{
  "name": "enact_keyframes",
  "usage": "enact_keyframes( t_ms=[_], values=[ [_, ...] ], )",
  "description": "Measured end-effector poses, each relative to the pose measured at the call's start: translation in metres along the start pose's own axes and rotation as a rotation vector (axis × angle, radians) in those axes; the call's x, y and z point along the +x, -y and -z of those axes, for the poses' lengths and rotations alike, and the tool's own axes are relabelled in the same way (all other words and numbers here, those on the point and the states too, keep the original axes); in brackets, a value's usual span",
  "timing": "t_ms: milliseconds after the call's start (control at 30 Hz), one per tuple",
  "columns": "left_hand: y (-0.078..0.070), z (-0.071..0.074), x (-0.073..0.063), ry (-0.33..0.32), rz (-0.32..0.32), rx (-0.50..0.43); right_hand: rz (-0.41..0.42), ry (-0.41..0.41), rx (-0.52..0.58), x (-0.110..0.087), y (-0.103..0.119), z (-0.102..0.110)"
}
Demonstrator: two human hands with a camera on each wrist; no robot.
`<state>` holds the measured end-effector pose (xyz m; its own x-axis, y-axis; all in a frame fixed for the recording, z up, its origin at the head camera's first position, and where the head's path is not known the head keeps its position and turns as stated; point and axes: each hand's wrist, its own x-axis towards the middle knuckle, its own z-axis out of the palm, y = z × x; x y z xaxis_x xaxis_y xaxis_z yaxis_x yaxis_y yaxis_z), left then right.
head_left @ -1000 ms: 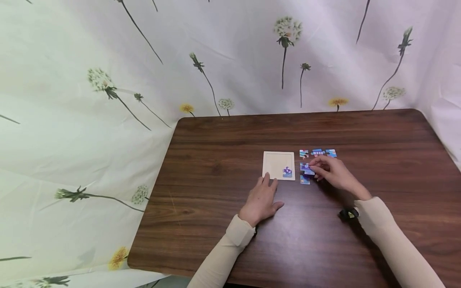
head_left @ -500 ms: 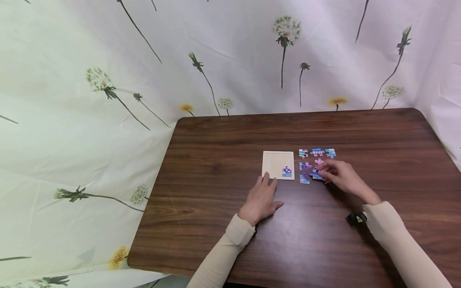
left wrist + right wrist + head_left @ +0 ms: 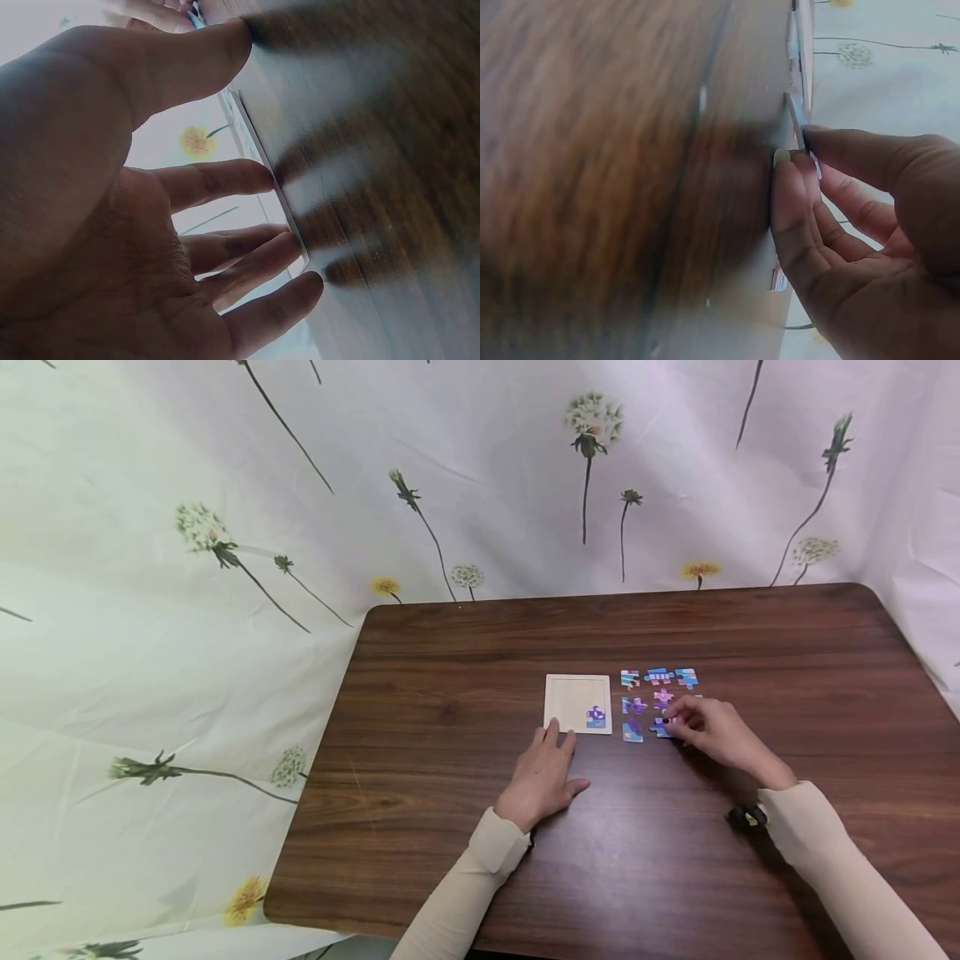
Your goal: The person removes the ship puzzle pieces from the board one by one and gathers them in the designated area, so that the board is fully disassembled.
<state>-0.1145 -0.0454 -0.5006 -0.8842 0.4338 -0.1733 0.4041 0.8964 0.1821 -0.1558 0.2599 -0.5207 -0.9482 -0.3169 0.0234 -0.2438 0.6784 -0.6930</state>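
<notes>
My left hand (image 3: pixel 542 777) lies with its fingers spread, the fingertips touching the near left edge of a square wooden puzzle tray (image 3: pixel 570 693). In the left wrist view those fingers (image 3: pixel 259 311) are fairly straight along the tray's edge. Two joined purple-and-blue pieces (image 3: pixel 596 717) sit in the tray's near right corner. To the right of the tray, my right hand (image 3: pixel 716 735) pinches a blue-and-purple jigsaw piece (image 3: pixel 660 727) between thumb and fingers. In the right wrist view the piece (image 3: pixel 795 120) shows tilted, edge-on, close to the table; whether it touches the surface is unclear.
Loose jigsaw pieces lie in rows right of the tray, among them a striped piece (image 3: pixel 659 677), a pink piece (image 3: pixel 663 697) and a corner piece (image 3: pixel 633 732). My right hand partly covers another. The brown table (image 3: pixel 450 860) meets a dandelion-print cloth (image 3: pixel 525 485) behind.
My right hand has carried the piece rightward from above the left column to the near end of the middle column, uncovering the pieces there. The left hand has stayed on the tray's edge.
</notes>
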Motion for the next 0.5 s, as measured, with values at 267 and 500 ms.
enact_keyframes(
  t_ms=[267,500],
  values=[
    [0.0007,-0.0026,0.0001,-0.003,-0.003,-0.014,0.029,-0.038,-0.083,0.0006,0.0007,-0.0018],
    [0.0014,-0.003,0.0005,-0.002,-0.002,-0.013,0.038,-0.073,-0.075,0.001,0.0008,-0.0037]
  ],
)
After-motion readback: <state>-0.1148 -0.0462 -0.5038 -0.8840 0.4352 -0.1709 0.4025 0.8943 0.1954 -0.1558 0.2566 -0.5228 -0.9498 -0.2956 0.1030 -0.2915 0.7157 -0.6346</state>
